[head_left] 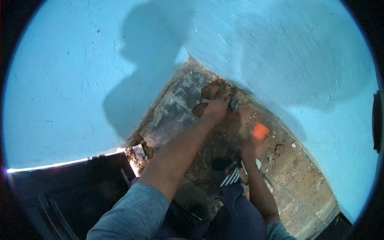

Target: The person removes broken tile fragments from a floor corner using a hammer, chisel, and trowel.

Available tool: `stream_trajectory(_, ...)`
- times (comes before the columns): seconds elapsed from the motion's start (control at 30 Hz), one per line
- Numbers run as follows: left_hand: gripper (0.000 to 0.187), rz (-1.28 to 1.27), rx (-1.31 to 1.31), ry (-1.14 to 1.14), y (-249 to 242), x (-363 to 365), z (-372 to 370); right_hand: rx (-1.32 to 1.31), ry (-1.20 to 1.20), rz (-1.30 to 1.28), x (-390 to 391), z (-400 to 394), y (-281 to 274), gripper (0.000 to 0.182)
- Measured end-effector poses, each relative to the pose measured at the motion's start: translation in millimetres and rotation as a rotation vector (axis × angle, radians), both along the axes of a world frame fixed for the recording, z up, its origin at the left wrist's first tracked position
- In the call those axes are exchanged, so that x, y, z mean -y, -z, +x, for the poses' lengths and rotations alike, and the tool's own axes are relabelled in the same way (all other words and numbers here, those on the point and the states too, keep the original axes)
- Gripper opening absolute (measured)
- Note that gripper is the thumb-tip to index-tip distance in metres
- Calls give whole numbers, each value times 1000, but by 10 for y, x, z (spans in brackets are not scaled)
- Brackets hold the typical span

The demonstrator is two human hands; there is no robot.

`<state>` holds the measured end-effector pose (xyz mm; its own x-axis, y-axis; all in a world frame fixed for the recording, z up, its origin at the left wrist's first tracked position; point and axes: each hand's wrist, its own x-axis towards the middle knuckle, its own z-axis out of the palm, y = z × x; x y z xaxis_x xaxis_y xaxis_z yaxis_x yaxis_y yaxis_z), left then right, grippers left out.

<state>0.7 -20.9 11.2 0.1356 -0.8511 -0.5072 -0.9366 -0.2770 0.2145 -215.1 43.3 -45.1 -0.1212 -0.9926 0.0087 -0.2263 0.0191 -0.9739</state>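
Observation:
My left hand is closed, low over the broken floor near the corner. At its fingertips is a small grey round-ended object; the rest of it is hidden by the hand. Just beyond the knuckles lies a broken brown tile piece. My right hand, smeared by motion, is wrapped round a bright orange object, whose kind the blur hides. Brown dirt and rubble cover the ground between the hands.
Light blue walls meet at the corner ahead. Grey floor slabs lie left of my hands. A dark door stands at lower left, with a white scrap by its edge. My striped slipper is below my hands.

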Motion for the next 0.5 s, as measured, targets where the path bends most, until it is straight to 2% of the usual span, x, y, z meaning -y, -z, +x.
stream_trajectory(0.07,45,-50,50,23,66,49,30,-305,-258,226,294,197,-147,34)
stream_trajectory(0.13,47,-85,63,67,160,29,76,-91,-283,569,443,116,-468,35)
stream_trajectory(0.17,48,-111,73,84,183,57,103,-72,-309,588,466,39,-505,36)
stream_trajectory(0.27,51,16,67,57,14,49,18,32,-356,696,478,-233,-679,39)
stream_trajectory(0.33,52,-29,102,98,32,-41,-57,152,-350,826,509,-380,-1005,37)
stream_trajectory(0.37,52,-53,118,116,40,-91,-97,151,-353,798,479,-433,-1038,35)
stream_trajectory(0.5,52,-86,114,238,260,-295,-143,47,-383,808,319,-679,-725,36)
